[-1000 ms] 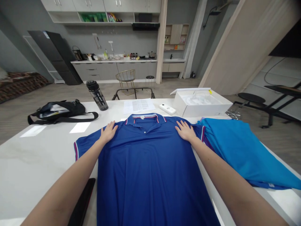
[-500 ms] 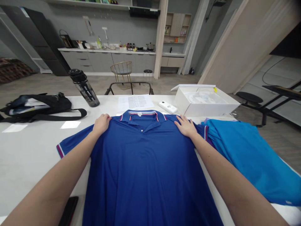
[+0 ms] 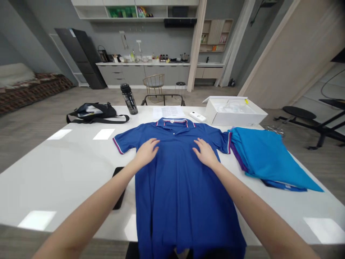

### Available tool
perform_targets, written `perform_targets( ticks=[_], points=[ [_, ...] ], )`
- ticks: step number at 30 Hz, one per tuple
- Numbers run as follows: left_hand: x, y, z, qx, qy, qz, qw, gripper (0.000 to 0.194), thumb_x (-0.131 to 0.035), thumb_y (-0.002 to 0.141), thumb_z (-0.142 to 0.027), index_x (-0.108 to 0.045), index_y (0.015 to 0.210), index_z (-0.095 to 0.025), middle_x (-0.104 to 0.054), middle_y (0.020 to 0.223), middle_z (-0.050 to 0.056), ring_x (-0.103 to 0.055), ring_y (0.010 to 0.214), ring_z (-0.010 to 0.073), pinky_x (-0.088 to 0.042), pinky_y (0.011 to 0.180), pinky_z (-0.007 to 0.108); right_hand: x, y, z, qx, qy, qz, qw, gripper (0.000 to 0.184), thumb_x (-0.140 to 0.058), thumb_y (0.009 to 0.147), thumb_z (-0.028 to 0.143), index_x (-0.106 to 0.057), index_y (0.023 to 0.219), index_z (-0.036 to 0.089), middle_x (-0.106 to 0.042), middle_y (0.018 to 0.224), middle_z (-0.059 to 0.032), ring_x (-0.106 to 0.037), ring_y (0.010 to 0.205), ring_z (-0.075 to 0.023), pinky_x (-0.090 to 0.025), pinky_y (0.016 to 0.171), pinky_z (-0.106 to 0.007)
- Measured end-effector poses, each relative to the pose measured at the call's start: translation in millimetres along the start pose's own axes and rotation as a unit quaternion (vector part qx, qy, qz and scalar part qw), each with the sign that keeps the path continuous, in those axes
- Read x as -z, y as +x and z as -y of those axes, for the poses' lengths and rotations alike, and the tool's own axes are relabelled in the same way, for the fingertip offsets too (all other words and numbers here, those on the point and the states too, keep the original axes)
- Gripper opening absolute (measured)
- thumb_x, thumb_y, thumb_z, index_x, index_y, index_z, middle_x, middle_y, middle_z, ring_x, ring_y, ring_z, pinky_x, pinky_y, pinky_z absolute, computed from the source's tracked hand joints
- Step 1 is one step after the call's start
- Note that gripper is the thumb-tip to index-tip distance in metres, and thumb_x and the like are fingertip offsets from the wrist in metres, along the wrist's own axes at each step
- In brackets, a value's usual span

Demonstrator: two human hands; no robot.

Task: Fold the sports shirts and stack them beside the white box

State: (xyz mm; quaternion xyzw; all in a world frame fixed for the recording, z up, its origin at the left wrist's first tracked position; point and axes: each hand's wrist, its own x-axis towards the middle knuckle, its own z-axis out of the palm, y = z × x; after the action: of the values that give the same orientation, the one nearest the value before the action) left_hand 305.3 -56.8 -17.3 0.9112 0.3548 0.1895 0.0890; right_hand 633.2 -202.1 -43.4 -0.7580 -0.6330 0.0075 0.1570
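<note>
A blue polo shirt [image 3: 178,180] lies spread on the white table, collar at the far end and hem draped over the near edge. Its collar and sleeve cuffs carry red and white stripes. My left hand [image 3: 147,151] is on the left side of the chest, fingers stretched out. Over the right side of the chest is my right hand [image 3: 206,153], its fingers spread. Neither hand grips the cloth. Soft folds run down the front of the shirt.
Right of the shirt lies a pile of folded bright-blue clothes [image 3: 269,154]. Behind stand an open white box [image 3: 238,117], a white device [image 3: 197,117], papers [image 3: 168,112] and a bottle [image 3: 129,99]. A black bag [image 3: 97,112] and a black phone-like object [image 3: 118,201] are to the left.
Both hands have come from the shoulders down onto the chest of the shirt, and closer together. My view has pulled back, showing the table's near edge and the hem.
</note>
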Motion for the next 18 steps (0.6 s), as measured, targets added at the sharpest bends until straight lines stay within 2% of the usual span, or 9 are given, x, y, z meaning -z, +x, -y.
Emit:
perform_targets(
  ticks=[2, 4, 6, 8, 10, 13, 14, 16, 18],
  points=[
    [-14.0, -30, -38, 0.017, 0.006, 0.056, 0.998, 0.051, -0.039, 0.104, -0.044, -0.053, 0.147, -0.02, -0.049, 0.154, 0.012, -0.047, 0.141, 0.0276, -0.038, 0.117, 0.044, -2, -35, 32, 0.005, -0.007, 0.072, 0.997, 0.059, -0.031, 0.104, 0.056, -0.044, 0.154, 0.027, -0.033, 0.165, -0.0083, -0.026, 0.153, -0.031, -0.024, 0.12, -0.061],
    [-24.9, -59, -63, 0.031, 0.025, 0.098, 0.994, 0.055, -0.038, 0.104, -0.048, -0.049, 0.151, -0.02, -0.043, 0.159, 0.013, -0.037, 0.149, 0.0317, -0.031, 0.12, 0.052, 0, -67, 50, -0.005, -0.022, 0.117, 0.993, 0.061, -0.028, 0.104, 0.059, -0.038, 0.157, 0.031, -0.029, 0.167, -0.0075, -0.022, 0.154, -0.0321, -0.017, 0.119, -0.067],
    [-26.1, -89, -75, 0.031, 0.033, 0.109, 0.993, 0.055, -0.04, 0.104, -0.046, -0.048, 0.152, -0.02, -0.039, 0.161, 0.014, -0.03, 0.152, 0.0336, -0.026, 0.122, 0.056, 6, -97, 53, -0.036, -0.038, 0.122, 0.991, 0.061, -0.028, 0.105, 0.058, -0.035, 0.159, 0.03, -0.027, 0.167, -0.0085, -0.02, 0.155, -0.0328, -0.015, 0.119, -0.069],
    [-17.2, -127, -81, 0.026, 0.006, 0.096, 0.995, 0.053, -0.044, 0.103, -0.044, -0.05, 0.15, -0.02, -0.041, 0.16, 0.014, -0.033, 0.15, 0.0331, -0.027, 0.121, 0.056, 18, -132, 45, -0.072, -0.039, 0.105, 0.991, 0.061, -0.032, 0.104, 0.055, -0.038, 0.158, 0.027, -0.028, 0.167, -0.0109, -0.023, 0.153, -0.0345, -0.019, 0.118, -0.069],
    [-3.9, -176, -88, 0.019, -0.057, 0.064, 0.996, 0.047, -0.047, 0.102, -0.042, -0.056, 0.143, -0.022, -0.05, 0.153, 0.013, -0.045, 0.144, 0.0301, -0.034, 0.119, 0.051, 32, -176, 34, -0.081, -0.008, 0.061, 0.995, 0.058, -0.038, 0.103, 0.053, -0.048, 0.151, 0.021, -0.035, 0.163, -0.0146, -0.033, 0.149, -0.0349, -0.027, 0.117, -0.063],
    [7.1, -262, -109, 0.052, -0.15, -0.056, 0.986, 0.031, -0.048, 0.101, -0.035, -0.063, 0.126, -0.025, -0.064, 0.131, 0.009, -0.061, 0.123, 0.0239, -0.048, 0.109, 0.042, 44, -258, 27, -0.053, 0.09, -0.062, 0.993, 0.047, -0.046, 0.1, 0.052, -0.064, 0.128, 0.019, -0.06, 0.137, -0.017, -0.055, 0.129, -0.031, -0.042, 0.111, -0.051],
    [5.7, -289, -117, 0.089, -0.16, -0.106, 0.977, 0.027, -0.049, 0.1, -0.034, -0.062, 0.122, -0.026, -0.066, 0.122, 0.009, -0.064, 0.115, 0.0236, -0.051, 0.104, 0.042, 44, -286, 28, -0.056, 0.119, -0.101, 0.986, 0.043, -0.048, 0.099, 0.053, -0.066, 0.12, 0.02, -0.066, 0.124, -0.0154, -0.059, 0.119, -0.0302, -0.045, 0.107, -0.049],
    [-4.3, -335, -132, 0.15, -0.158, -0.178, 0.96, 0.024, -0.056, 0.095, -0.031, -0.059, 0.119, -0.026, -0.063, 0.112, 0.01, -0.065, 0.108, 0.0257, -0.054, 0.097, 0.043, 37, -337, 36, -0.083, 0.153, -0.162, 0.971, 0.038, -0.052, 0.098, 0.054, -0.066, 0.111, 0.022, -0.067, 0.107, -0.012, -0.062, 0.104, -0.0285, -0.052, 0.096, -0.046],
    [-19.4, -362, -142, 0.163, -0.14, -0.187, 0.959, 0.038, -0.064, 0.089, -0.029, -0.054, 0.125, -0.024, -0.059, 0.118, 0.012, -0.061, 0.115, 0.0293, -0.053, 0.1, 0.048, 24, -374, 48, -0.106, 0.161, -0.19, 0.963, 0.04, -0.058, 0.093, 0.057, -0.063, 0.112, 0.022, -0.063, 0.105, -0.0108, -0.061, 0.097, -0.0273, -0.054, 0.089, -0.044]
  ],
)
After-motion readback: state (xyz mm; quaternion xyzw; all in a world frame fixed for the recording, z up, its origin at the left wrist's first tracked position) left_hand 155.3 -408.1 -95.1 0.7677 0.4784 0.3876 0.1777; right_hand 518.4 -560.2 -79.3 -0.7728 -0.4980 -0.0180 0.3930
